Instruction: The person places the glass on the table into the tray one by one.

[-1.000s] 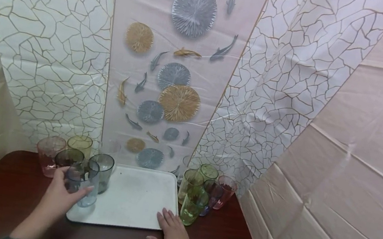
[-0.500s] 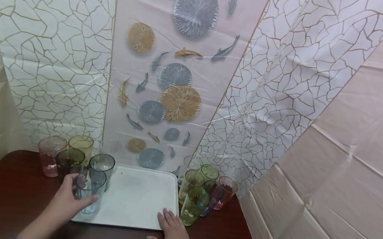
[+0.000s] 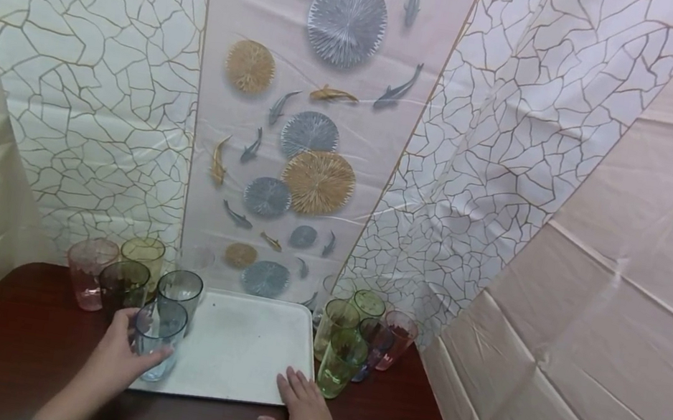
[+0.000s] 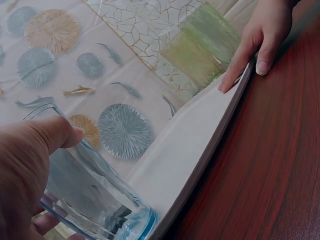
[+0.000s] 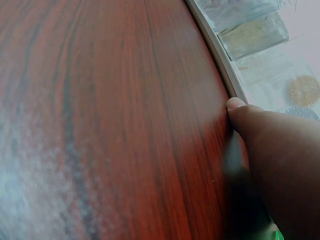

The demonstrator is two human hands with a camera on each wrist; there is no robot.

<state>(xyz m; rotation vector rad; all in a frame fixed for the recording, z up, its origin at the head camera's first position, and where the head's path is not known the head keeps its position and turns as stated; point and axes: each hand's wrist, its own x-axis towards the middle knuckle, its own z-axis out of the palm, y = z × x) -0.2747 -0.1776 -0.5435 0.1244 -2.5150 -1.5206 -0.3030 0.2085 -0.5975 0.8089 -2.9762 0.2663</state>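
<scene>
Since a second ago, the blue tumbler (image 3: 160, 351) has shifted right and slightly nearer, pinched between thumb and fingers of the left hand (image 3: 117, 357) at the near-left corner of the one white tray (image 3: 250, 349). The right hand (image 3: 306, 412) lays extended fingers on its near-right corner. Farther off stand four tinted tumblers (image 3: 124, 283) leftward and five tinted glasses (image 3: 341, 369) rightward.

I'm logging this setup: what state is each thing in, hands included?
Left hand: curled round the blue glass
Blue glass: upright, held
Right hand: touching the tray near its front corner
Tray: flat on the table
Other left glasses: upright, bunched
Right glasses: upright, bunched
Cloth: creased
</scene>
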